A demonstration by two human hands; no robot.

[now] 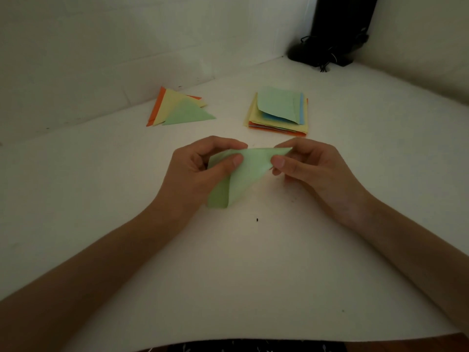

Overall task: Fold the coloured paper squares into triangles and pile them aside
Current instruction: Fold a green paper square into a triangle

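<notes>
Far left on the white table [228, 262], close to the wall, lie the triangles [177, 110]: orange at the bottom, yellow over it, green on top, fanned out and overlapping. Nearer the person, the left hand [198, 171] has its fingers curled, with thumb and forefinger pinching the left part of a green sheet [246, 171]. The sheet is held between the two hands over the middle of the table. It is bent over in a loose, uncreased fold, its rounded lower end by the left palm and its upper edge running to a point at the right. Behind it, well apart from the triangles, sits the stack [279, 115] of unfolded squares, with green on top, then blue, yellow and orange. The right hand [312, 171] pinches the sheet's right point between thumb and curled fingers. In the dim far corner stands something black [335, 34], perhaps a stand with cables.
</notes>
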